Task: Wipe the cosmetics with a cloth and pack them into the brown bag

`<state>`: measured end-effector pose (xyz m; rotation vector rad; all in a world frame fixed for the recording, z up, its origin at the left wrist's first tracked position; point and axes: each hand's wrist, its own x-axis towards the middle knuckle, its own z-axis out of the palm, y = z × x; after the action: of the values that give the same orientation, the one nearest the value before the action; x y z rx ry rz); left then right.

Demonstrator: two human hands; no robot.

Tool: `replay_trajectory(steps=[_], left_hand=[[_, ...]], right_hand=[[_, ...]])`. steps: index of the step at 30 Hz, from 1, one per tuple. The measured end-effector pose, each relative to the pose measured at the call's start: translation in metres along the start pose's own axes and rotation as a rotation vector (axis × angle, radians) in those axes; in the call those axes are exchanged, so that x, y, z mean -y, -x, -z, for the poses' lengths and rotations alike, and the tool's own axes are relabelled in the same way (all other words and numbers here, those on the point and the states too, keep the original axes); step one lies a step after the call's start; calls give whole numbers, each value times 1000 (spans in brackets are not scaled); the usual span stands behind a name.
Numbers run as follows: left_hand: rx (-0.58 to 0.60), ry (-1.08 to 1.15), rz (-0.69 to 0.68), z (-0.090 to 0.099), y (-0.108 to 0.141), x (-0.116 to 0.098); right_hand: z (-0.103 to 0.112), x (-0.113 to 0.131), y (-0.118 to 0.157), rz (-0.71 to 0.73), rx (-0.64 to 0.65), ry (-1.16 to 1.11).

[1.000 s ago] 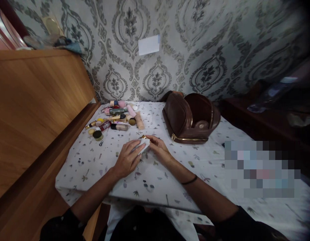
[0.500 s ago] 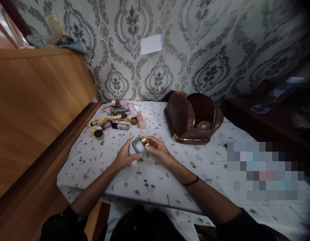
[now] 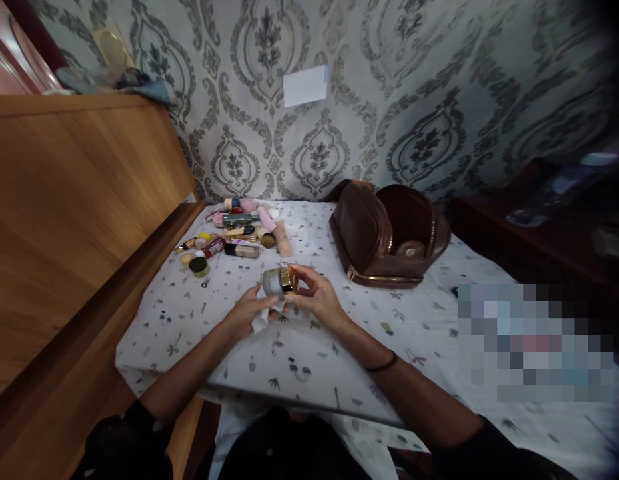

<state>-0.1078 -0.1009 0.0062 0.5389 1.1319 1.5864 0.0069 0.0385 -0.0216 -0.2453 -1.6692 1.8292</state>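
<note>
A small cosmetic jar [image 3: 273, 283] with a frosted body and a shiny gold lid [image 3: 289, 280] is held sideways above the table. My right hand [image 3: 317, 297] grips it by the lid, fingers and thumb on either side. Beneath the jar, my left hand [image 3: 249, 311] is closed around a crumpled white wipe [image 3: 260, 321], which touches the underside of the jar. Beyond my hands to the left lies a group of cosmetics, among them a dark round pot [image 3: 199, 267], a foundation bottle [image 3: 242, 251] and a beige tube [image 3: 283, 240].
An unzipped brown leather bag [image 3: 362, 230] stands at the back right. The table [image 3: 309, 360] has a white patterned cloth. A wooden panel [image 3: 84, 160] rises on the left, and a clear plastic bottle [image 3: 554, 190] lies on dark furniture at the right. A pixelated patch covers the lower right.
The jar has turned, with its gold lid now pointing right. My left hand has slipped lower with the wipe, while my right hand has come further around the lid.
</note>
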Motion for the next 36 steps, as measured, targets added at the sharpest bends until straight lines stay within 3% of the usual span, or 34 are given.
replay_trajectory(steps=[9,18,22,28,32,36], left_hand=[[-78,36,-64,-4,0,1],[-165,-23,-212,4,-5,0],[-234,-77,-285,10,-7,-2],[-197,-406,-392,15,-5,-3],[-210,-516,-388,14,-2,-3],[-163,-518,-314,7,7,1]], right_hand=[[7,0,-2,235,-128,346],[10,4,-1,236,-101,449],[9,-1,0,170,-39,383],[8,-5,-2,-22,-40,156],[6,-1,-3,-83,-76,8],[4,0,-4,-41,-136,2]])
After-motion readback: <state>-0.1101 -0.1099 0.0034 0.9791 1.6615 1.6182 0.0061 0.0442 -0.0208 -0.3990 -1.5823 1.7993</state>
